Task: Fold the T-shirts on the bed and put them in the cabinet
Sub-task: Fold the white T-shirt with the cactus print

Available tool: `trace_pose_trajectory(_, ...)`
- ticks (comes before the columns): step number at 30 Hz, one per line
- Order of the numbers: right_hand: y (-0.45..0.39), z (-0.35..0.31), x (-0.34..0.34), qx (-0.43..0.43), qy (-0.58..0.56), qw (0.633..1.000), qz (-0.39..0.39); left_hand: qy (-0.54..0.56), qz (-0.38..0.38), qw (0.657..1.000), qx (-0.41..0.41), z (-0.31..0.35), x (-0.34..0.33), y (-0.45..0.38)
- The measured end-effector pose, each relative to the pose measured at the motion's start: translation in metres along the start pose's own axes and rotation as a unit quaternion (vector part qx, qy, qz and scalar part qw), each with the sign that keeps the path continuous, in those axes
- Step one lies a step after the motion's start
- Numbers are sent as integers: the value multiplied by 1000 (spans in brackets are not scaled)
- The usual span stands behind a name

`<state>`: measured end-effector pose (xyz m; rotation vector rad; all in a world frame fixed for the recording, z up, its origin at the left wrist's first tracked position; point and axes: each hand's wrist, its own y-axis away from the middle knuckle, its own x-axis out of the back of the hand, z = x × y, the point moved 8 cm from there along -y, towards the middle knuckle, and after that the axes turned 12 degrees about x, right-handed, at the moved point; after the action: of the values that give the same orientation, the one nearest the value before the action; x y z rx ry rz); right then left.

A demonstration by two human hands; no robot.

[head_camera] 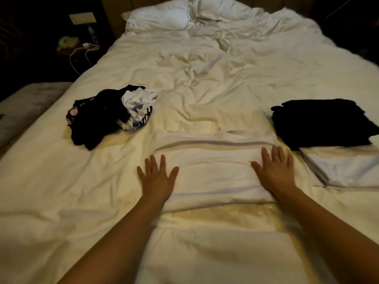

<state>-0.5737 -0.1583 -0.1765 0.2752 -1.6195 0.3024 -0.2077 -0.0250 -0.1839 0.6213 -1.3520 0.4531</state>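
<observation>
Both hands, left (156, 177) and right (274, 171), press flat on the white T-shirt (213, 177).

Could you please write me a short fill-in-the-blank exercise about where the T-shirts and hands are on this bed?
1. Both the left hand and the right hand lie flat, fingers spread, on a partly folded T-shirt whose colour is ____.
2. The unfolded heap of shirts lies to the person's ____.
3. The folded black shirt sits ____ the folded white shirt from the person.
4. Both pillows are at the bed's ____ end.

Missing words: white; left; beyond; far
</observation>
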Motion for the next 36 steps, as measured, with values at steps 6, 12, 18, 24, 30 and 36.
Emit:
trace_pose_trajectory(6,56,-84,21,239,-97,964,60,62,159,945,-279,31,16,78)
trace_pose_trajectory(12,101,-77,21,283,-38,951,118,31,147,945,-290,7,4,108)
trace_pose_trajectory(18,107,-55,22,209,-29,963,165,74,198,937,-280,-9,23,108)
trace_pose_trajectory(24,121,-60,40,211,-29,959,186,89,182,943,-264,-26,46,109)
trace_pose_trajectory(30,145,-69,58,254,21,946,200,26,94,962,-254,-41,56,110)
trace_pose_trajectory(36,157,-79,78,216,24,959,180,-7,68,965,-255,-48,73,127)
